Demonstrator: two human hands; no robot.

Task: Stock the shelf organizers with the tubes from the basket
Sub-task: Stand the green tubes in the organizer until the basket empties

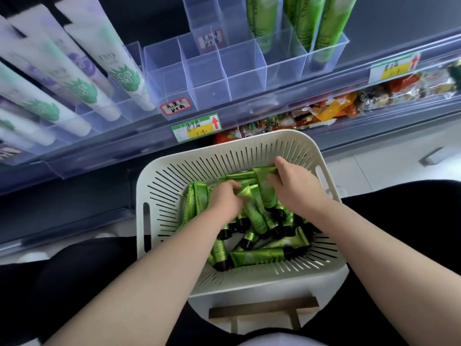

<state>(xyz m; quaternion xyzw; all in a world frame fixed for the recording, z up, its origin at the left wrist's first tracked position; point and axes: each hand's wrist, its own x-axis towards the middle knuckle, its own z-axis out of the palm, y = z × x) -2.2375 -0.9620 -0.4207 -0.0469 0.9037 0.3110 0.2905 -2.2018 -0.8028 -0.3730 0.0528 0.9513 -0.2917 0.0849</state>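
Reaching into the cream slotted plastic basket [172, 168], the left hand [225, 199] curls its fingers round a glossy green tube [243, 193], while the right hand [296, 187] pinches a flat-ended tube [265, 189]. Black-capped loose tubes [259, 255] lie heaped inside. Above, the clear square-celled organizer [224, 71] holds upright tubes [326, 23] at its right end.
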